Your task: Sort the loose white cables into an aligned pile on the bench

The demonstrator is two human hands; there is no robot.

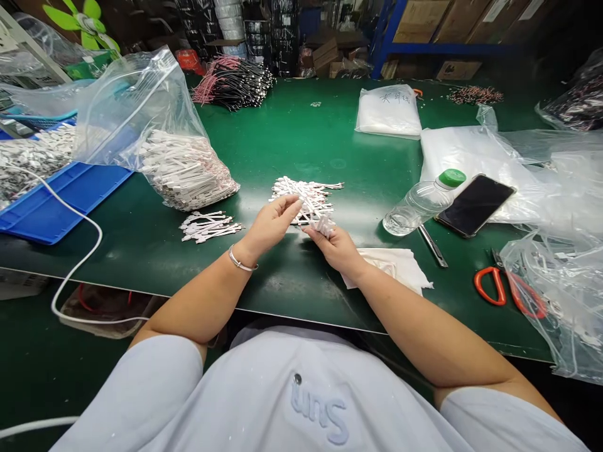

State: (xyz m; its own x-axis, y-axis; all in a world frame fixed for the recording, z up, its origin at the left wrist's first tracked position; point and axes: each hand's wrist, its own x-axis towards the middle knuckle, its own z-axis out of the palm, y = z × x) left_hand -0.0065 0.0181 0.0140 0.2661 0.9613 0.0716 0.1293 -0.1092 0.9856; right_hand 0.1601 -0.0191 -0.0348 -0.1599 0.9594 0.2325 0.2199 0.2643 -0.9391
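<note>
A loose pile of short white cables (308, 191) with small connectors lies on the green table in front of me. My right hand (336, 246) is closed around a small bunch of white cables (324, 226), their ends sticking up past the thumb and fingers. My left hand (272, 221), with a bracelet (242, 260) on its wrist, hovers at the near left side of the pile. Its fingers are stretched out towards the pile, and I see nothing held in them. Left of that hand lies a smaller group of white cables (207, 227), roughly lined up.
A clear bag of white cables (183, 169) stands at left beside a blue tray (61, 207). At right are a water bottle (417, 204), a phone (477, 204), a cutter (432, 245), orange-handled scissors (490, 285) and plastic bags (565, 301). A white cloth (409, 267) lies by my right forearm.
</note>
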